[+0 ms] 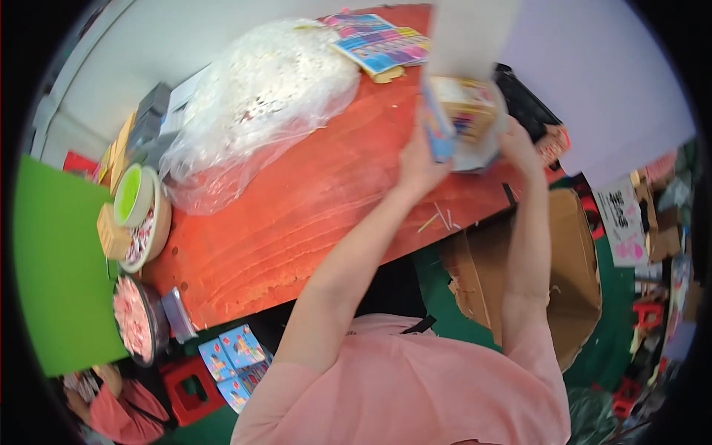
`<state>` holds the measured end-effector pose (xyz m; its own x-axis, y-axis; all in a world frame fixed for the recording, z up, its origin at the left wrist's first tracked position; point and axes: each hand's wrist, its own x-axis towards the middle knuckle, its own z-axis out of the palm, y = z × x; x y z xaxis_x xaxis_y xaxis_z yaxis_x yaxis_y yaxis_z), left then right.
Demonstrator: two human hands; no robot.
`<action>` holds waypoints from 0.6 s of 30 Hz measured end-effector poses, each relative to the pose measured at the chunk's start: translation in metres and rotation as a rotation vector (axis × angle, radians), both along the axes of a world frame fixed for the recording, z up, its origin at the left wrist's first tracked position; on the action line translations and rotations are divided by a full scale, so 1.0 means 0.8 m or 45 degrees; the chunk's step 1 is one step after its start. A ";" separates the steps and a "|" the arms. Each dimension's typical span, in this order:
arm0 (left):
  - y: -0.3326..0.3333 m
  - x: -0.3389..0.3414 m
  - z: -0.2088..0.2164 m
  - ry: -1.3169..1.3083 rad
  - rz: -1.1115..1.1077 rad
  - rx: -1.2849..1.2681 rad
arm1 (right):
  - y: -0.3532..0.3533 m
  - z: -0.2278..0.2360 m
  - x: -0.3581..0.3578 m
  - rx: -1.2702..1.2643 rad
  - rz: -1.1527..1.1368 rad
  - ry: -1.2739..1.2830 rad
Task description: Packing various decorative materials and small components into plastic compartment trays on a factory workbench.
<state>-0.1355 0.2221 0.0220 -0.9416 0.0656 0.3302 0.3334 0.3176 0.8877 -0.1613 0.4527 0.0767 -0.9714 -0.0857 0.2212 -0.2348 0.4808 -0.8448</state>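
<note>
A blurred blue-sided box [440, 127], white flap [472, 37] raised, shows yellowish contents [477, 122] over the red table [319, 185].

An open box [439, 139] is held between the left hand [425, 165] and right hand [517, 141] above a red surface [289, 230], its contents [472, 115] blurred, while a clear bag [213, 172] of white pieces [271, 67] is seen beside colourful printed sheets [382, 46].

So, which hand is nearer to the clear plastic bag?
Left. The left hand is right of the bag, on the box; the right hand is farther right, at its other side.
</note>
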 end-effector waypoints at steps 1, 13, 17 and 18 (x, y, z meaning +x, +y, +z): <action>0.015 -0.006 -0.001 -0.047 0.016 -0.103 | 0.014 0.000 0.001 0.124 -0.147 -0.012; -0.102 0.099 -0.050 0.107 -0.135 -0.300 | 0.087 -0.001 0.036 1.166 -0.803 0.871; -0.257 0.219 -0.039 0.309 0.166 -0.495 | -0.072 0.013 0.107 0.348 -0.696 0.849; -0.296 0.250 -0.030 0.299 0.269 -0.533 | -0.108 0.005 0.119 0.224 -0.620 0.669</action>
<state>0.0641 -0.0149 -0.0019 -0.8524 0.0537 0.5201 0.3982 0.7112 0.5793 -0.0657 0.3665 0.0807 -0.6783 0.2513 0.6904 -0.3122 0.7521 -0.5805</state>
